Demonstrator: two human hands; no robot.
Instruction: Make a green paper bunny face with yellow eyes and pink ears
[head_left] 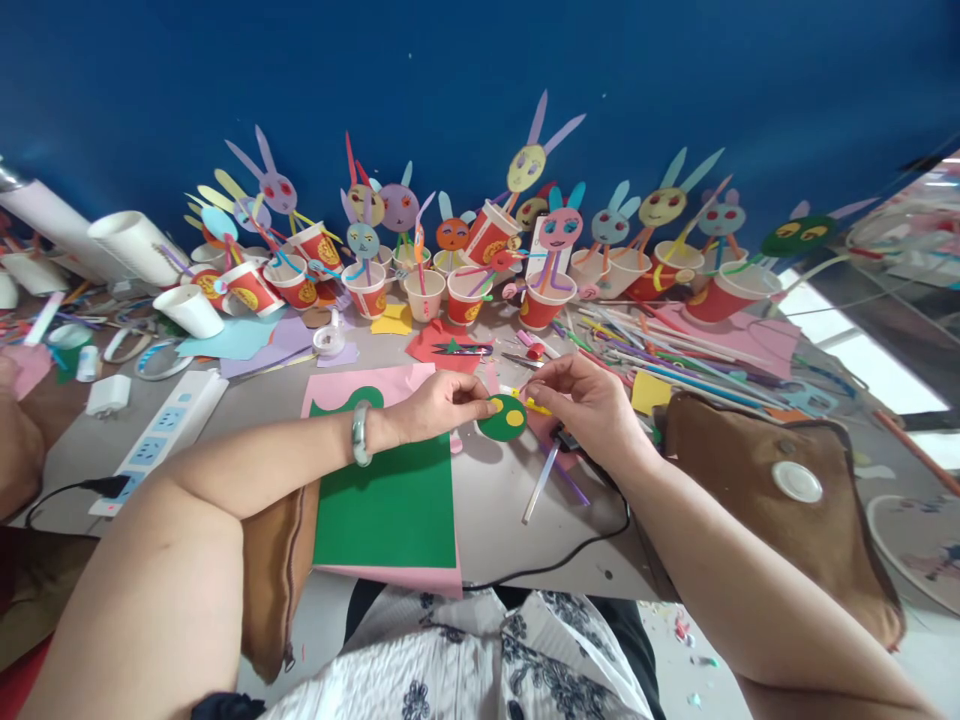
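Observation:
My left hand (pixel 444 405) pinches the edge of a green paper disc (pixel 495 430) between thumb and fingers. Two yellow paper ovals lie on the disc like eyes. Just right of it, my right hand (pixel 589 405) has its thumb and fingers pressed together. Something small and yellow (pixel 538 405) shows at those fingertips, too small to name. Below my right hand a clear glue stick (pixel 541 487) points toward me, beside a dark tool with a black cord, mostly hidden. Under my left forearm lies a green paper sheet (pixel 386 515) with a curved cut-out, on pink paper (pixel 442 580).
Paper cups with paper rabbit figures (pixel 551 300) line the blue wall (pixel 480 60). Scissors (pixel 461 349), pipe cleaners (pixel 675 360) and paper scraps lie ahead. A power strip (pixel 161 435) is at left, a brown pouch (pixel 739 480) at right. Another person's arm (pixel 22 440) shows far left.

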